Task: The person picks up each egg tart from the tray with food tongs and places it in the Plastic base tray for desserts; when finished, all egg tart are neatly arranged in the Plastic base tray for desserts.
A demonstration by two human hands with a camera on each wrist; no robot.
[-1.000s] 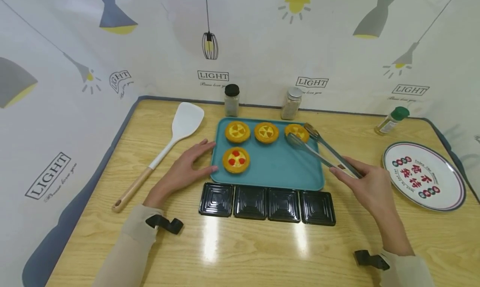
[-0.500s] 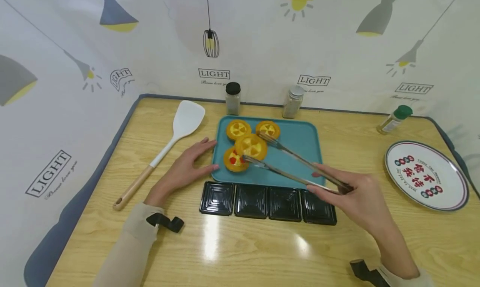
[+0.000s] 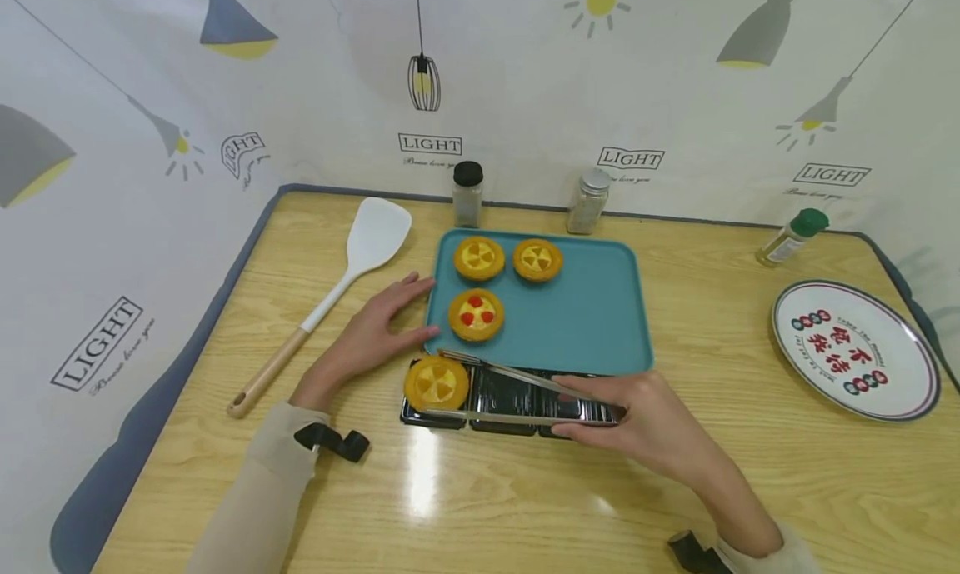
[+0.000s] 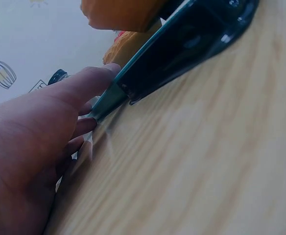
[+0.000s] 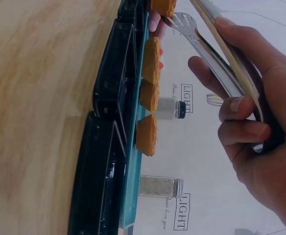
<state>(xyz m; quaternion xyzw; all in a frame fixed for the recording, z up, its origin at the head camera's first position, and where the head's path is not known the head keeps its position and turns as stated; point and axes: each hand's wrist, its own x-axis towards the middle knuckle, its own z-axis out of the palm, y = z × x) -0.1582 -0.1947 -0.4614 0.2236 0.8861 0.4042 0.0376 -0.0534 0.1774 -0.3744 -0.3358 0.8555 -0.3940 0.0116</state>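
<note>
My right hand [image 3: 637,416] holds metal tongs [image 5: 214,61], and their tips pinch an egg tart [image 3: 435,384] with orange wedges on top. This tart is over the leftmost of several black square trays [image 5: 116,73], overlapping it in the head view. Behind that row lies a teal tray [image 3: 577,316]. On it sit two orange-wedge tarts [image 3: 478,259] at the back and one tart with red pieces [image 3: 476,316] nearer the front. My left hand [image 3: 371,324] rests at the teal tray's left edge, thumb and fingers extended against its rim.
A white spatula [image 3: 367,241] with a wooden handle lies to the left. Two seasoning jars [image 3: 468,199] stand behind the teal tray. At the right are a green-capped bottle [image 3: 791,239], lying tilted, and a printed white plate [image 3: 855,349]. A lamp-patterned wall backs the table.
The tongs have lifted a tart from the teal tray's back right and carried it left and forward over the leftmost black tray. My left hand has stayed put.
</note>
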